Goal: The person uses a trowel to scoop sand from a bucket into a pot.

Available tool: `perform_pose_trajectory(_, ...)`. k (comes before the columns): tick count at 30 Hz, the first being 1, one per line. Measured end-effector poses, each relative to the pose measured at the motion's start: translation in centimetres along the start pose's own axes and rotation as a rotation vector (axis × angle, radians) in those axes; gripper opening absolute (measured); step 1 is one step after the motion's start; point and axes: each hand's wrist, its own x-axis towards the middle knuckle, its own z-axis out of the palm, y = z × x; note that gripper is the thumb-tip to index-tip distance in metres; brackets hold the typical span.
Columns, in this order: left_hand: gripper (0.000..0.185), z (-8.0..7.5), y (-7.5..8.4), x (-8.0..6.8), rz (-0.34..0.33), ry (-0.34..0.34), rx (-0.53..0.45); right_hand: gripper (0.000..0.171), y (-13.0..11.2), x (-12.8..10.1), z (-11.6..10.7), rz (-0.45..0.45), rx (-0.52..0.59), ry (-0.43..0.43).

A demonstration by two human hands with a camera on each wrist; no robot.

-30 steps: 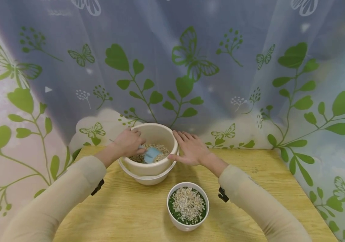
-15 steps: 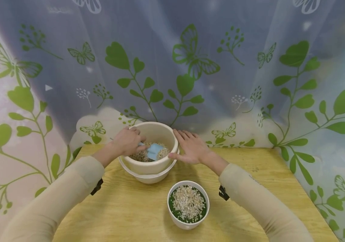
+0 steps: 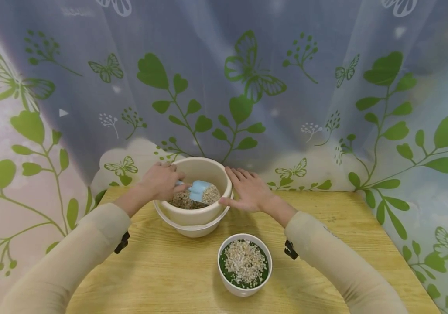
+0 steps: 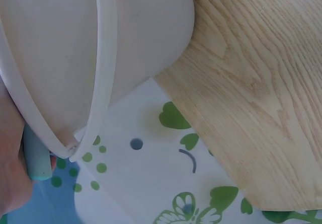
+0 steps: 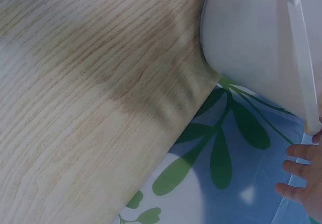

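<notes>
Scoop (image 3: 198, 186) raised (grain (image 3: 211, 194) aboard), left hand (image 3: 162, 181) gripping it, 2 stacked bowls (image 3: 195, 216)

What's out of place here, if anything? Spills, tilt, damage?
The upper cream round bowl sits askew in the lower white round bowl: in the left wrist view, their rims meet at one end and spread apart toward the other, not evenly nested. No spills visible on the yellow wood-grain table; no damage seen.

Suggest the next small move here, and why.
Probably raise the scoop out of the upper bowl: the left hand grips it, grains already lie in it, and the right hand rests against that bowl, perhaps steadying it.
</notes>
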Motion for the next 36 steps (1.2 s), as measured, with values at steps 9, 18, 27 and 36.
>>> perform_pose_trajectory(9,0.059,-0.2,0.2,-0.4,-0.017,0.051,-0.003,0.138,0.1,-0.1,0.1,-0.011,-0.005,0.020)
perform_pose_trajectory(18,0.059,0.2,0.5,-0.7,-0.034,0.092,-0.023,0.139,0.0,-0.2,0.2,-0.001,0.006,0.011)
perform_pose_trajectory(27,0.059,0.5,0.4,-0.8,-0.052,0.117,-0.049,0.137,-0.1,-0.2,0.1,-0.002,0.004,0.013)
perform_pose_trajectory(36,0.060,0.3,0.2,-1.1,-0.062,0.114,-0.057,0.139,-0.1,0.1,-0.1,-0.014,-0.001,0.022)
